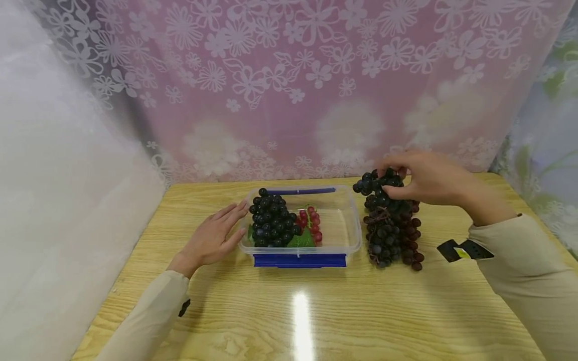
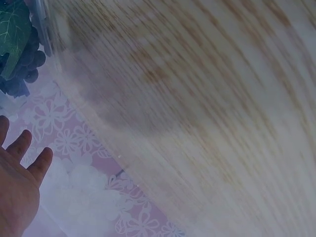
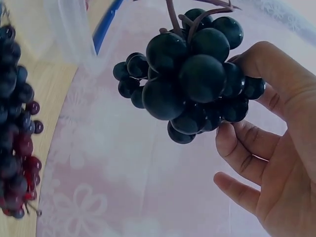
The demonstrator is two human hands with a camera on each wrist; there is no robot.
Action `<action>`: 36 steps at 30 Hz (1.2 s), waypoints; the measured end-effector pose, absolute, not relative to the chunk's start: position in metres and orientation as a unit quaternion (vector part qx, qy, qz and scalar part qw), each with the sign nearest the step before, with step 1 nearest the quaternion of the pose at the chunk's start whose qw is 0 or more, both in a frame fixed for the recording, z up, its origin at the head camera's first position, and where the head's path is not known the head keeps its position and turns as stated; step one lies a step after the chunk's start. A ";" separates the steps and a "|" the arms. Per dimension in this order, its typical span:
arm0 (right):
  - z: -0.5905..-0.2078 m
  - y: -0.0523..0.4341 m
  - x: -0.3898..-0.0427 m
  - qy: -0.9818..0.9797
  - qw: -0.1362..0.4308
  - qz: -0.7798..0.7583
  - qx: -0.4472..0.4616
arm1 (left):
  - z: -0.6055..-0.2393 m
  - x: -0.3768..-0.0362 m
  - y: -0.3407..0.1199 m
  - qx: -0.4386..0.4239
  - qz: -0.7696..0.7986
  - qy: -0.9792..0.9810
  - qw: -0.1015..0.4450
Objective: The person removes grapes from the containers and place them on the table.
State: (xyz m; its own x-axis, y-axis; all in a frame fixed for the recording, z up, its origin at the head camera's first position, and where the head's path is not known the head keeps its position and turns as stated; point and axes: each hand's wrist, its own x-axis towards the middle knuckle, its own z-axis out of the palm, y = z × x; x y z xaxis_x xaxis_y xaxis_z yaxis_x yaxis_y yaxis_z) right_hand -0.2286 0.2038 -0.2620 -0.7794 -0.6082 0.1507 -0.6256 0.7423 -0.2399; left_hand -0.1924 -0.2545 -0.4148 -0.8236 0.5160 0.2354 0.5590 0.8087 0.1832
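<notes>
A clear, blue-clasped plastic box [image 1: 331,250] holds round black grapes [image 1: 272,220], small red berries [image 1: 315,221] and a green leaf [image 1: 302,239], the straight-fingered left hand [image 1: 214,236] beside it, the right hand [image 1: 426,178] pinching a glossy black grape bunch [image 3: 190,81] to its right.

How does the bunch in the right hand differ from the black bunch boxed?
The held bunch is raised, pinched by the right hand; the boxed bunch lies in the box. The held bunch is near loose-lying bunches; the boxed bunch, by red berries. Both have dark, round grapes.
</notes>
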 end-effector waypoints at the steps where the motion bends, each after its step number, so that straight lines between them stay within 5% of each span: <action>1: -0.262 0.208 -0.229 -0.935 0.032 0.139 0.325 | -0.415 -0.193 -0.254 -0.285 -0.123 -0.947 0.087; 18: -0.275 0.283 -0.239 -0.960 0.053 0.112 0.250 | -0.412 -0.191 -0.252 -0.284 -0.110 -0.950 0.075; 36: -0.338 0.316 -0.238 -0.964 -0.023 0.138 0.225 | -0.414 -0.193 -0.254 -0.282 -0.122 -0.948 0.079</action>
